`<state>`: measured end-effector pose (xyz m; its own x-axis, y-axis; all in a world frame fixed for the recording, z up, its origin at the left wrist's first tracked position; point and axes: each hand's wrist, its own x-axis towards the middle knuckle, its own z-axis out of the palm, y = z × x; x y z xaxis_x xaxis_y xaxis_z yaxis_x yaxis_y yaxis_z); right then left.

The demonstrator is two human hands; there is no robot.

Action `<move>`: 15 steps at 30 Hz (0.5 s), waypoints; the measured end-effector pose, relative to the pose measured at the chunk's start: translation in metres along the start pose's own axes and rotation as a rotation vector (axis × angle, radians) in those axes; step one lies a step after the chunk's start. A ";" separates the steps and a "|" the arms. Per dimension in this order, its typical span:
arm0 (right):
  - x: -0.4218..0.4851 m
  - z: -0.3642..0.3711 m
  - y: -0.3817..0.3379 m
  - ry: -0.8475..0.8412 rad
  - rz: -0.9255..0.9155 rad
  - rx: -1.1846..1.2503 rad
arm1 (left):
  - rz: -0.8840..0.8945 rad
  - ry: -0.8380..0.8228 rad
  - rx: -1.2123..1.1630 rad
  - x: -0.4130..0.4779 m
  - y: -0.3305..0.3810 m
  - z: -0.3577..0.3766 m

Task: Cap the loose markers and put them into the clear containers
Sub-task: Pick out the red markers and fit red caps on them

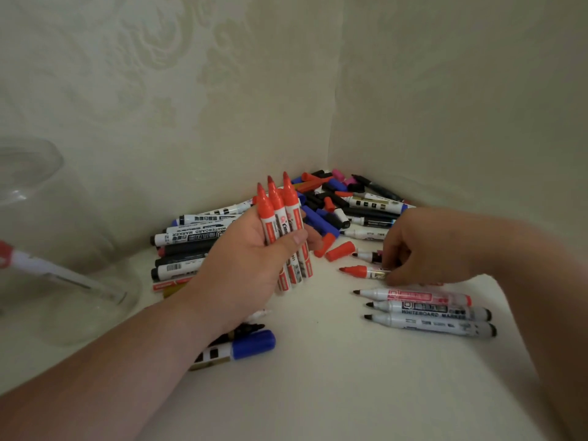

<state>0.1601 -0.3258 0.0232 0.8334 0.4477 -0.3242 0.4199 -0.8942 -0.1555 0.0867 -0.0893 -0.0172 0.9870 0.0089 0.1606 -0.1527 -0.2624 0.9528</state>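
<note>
Fingers of the left hand, thumb (297,240) foremost, are curled round a bundle of three red markers (280,211), held upright with their bare tips pointing up; none of the three wears a cap. Fingertips of the right hand (395,276) are curled down and pinching the barrel of a fourth red marker (358,270), which lies uncapped on the table (318,393). The left hand (241,272) is raised above the table at centre; the right hand (429,246) is low, just to the right.

Near the hands lie loose red caps (340,251), between the bundle and the pinched marker. In front of the right hand, a row of three uncapped markers (423,310) lies side by side, tips to the left. A blue-capped marker (251,343) lies under the left wrist. Behind, in the corner, a pile of markers and caps (334,205) is heaped against the wall.

At far left stands a clear container (47,233) holding a single marker (57,272), leaning inside.

Progress, judged from this layout: early. One marker is stored; the red ones appear to be in the gathering step, not yet capped; the row and most of the pile remain to be capped and stored.
</note>
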 end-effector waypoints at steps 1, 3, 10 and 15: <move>0.001 -0.001 0.001 0.018 -0.009 0.008 | -0.030 -0.001 -0.069 0.000 -0.001 0.000; 0.002 -0.001 0.004 0.145 -0.062 0.137 | -0.087 -0.002 -0.215 0.001 -0.003 0.000; 0.014 0.027 -0.051 0.364 -0.405 1.169 | -0.146 -0.035 -0.427 0.007 -0.014 -0.001; 0.021 0.037 -0.064 0.467 -0.368 1.050 | -0.159 -0.044 -0.569 0.005 -0.007 0.000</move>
<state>0.1377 -0.2594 -0.0082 0.8659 0.4423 0.2337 0.3430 -0.1851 -0.9209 0.0929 -0.0869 -0.0234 0.9993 -0.0373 0.0053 0.0061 0.2974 0.9547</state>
